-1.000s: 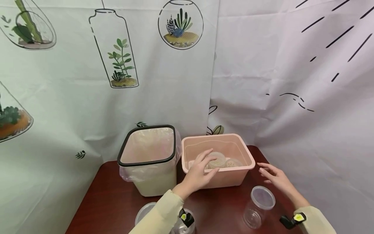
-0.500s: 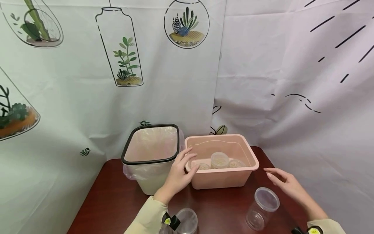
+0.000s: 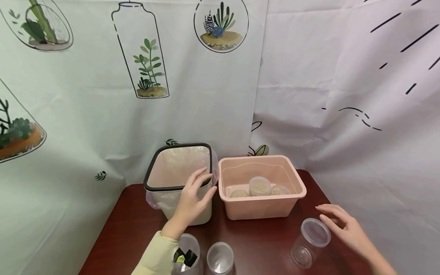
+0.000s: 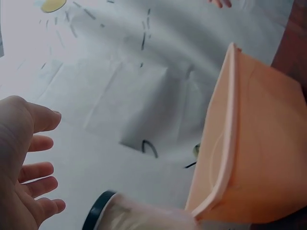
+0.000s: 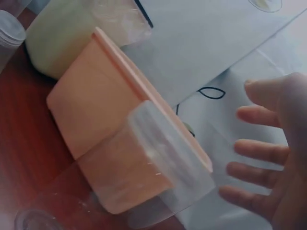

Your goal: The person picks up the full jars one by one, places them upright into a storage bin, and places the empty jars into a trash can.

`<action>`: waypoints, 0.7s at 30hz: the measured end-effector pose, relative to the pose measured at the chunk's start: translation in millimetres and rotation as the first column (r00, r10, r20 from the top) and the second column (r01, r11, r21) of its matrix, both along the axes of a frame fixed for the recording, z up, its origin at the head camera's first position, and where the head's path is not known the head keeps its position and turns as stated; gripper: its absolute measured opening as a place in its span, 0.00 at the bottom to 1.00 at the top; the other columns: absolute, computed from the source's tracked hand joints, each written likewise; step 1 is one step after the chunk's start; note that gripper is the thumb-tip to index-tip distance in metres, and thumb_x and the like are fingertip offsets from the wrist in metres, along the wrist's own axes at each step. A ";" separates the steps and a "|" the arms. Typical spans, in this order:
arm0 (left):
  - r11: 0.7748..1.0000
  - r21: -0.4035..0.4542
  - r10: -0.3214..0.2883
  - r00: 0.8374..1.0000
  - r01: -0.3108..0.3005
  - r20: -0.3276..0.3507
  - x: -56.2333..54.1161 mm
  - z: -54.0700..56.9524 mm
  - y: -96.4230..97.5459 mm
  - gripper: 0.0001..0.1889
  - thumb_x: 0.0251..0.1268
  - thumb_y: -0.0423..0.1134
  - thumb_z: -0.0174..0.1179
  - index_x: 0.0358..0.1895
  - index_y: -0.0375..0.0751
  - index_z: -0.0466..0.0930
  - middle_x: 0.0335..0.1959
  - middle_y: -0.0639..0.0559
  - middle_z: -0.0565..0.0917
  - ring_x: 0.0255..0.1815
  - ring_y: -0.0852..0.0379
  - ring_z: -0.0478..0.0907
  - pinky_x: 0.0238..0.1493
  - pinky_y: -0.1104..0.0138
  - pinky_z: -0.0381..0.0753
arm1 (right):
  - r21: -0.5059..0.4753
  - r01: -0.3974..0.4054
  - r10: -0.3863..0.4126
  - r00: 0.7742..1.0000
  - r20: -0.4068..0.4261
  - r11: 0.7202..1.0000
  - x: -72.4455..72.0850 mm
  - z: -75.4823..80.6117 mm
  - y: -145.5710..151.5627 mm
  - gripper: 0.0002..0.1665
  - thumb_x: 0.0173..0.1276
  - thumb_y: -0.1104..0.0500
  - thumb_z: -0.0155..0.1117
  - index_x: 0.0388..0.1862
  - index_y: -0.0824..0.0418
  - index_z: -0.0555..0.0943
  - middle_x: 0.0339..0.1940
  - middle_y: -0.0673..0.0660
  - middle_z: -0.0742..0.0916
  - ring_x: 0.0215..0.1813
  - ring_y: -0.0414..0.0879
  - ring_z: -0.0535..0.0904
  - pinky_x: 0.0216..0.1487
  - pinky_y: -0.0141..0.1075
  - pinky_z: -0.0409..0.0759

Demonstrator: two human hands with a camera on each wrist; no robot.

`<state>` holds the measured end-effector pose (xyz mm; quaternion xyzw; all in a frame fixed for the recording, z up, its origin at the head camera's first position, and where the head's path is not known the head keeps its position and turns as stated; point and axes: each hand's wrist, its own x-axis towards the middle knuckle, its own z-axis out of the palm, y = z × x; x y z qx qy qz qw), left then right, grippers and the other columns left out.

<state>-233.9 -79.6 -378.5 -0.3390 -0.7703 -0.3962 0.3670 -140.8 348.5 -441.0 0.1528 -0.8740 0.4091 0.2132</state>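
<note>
My left hand [image 3: 190,202], empty with fingers spread, hovers in front of the bin [image 3: 185,214], which has a black rim and a plastic liner. Beside the right-hand clear jar [image 3: 307,244], lidded and standing on the table, is my right hand [image 3: 345,227], its fingers relaxed and holding nothing. The pink tub [image 3: 261,208] stands between the hands, farther back. Inside it are a lidded container [image 3: 259,186] with pale contents and two more, one on each side, partly hidden by the tub's front wall. In the right wrist view the clear jar [image 5: 168,158] is close to the fingers.
Two more clear jars stand at the table's front: one [image 3: 220,258] near the middle, another [image 3: 189,248] partly behind the left sleeve. A dark red table [image 3: 258,244] carries everything. A printed cloth [image 3: 206,107] hangs close behind.
My left hand has moved left, from over the pink tub to in front of the bin, uncovering the containers inside the tub. The right hand has shifted slightly down and closer to the jar.
</note>
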 end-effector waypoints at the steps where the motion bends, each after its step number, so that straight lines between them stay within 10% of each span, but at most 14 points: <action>1: 1.000 0.012 0.005 1.000 -0.005 -0.012 -0.2 1.1 -3.9 0.18 0.51 0.31 0.66 0.47 0.34 0.78 0.56 0.40 0.73 0.57 0.43 0.70 0.58 0.61 0.68 | -0.010 -0.008 0.008 1.000 -0.026 1.000 1.8 -1.1 -1.8 0.20 0.61 0.72 0.61 0.52 0.61 0.79 0.52 0.52 0.78 0.48 0.32 0.76 0.43 0.22 0.73; 14: 0.988 0.043 0.148 0.989 -0.146 -0.030 -3.9 10.4 -51.4 0.20 0.50 0.32 0.68 0.48 0.33 0.79 0.57 0.40 0.73 0.59 0.44 0.70 0.59 0.64 0.66 | -0.068 0.113 -0.123 0.980 -0.154 0.991 18.2 -35.4 -21.1 0.26 0.48 0.78 0.68 0.49 0.67 0.79 0.55 0.61 0.74 0.59 0.38 0.67 0.51 0.19 0.66; 21: 0.956 0.082 0.282 0.959 -0.281 0.007 -6.9 3.3 -80.9 0.20 0.47 0.30 0.70 0.47 0.34 0.80 0.61 0.39 0.70 0.61 0.39 0.65 0.54 0.48 0.67 | -0.016 0.172 -0.172 0.975 -0.142 0.985 19.5 -47.1 -28.2 0.25 0.45 0.73 0.72 0.45 0.63 0.81 0.53 0.61 0.74 0.60 0.30 0.62 0.52 0.15 0.56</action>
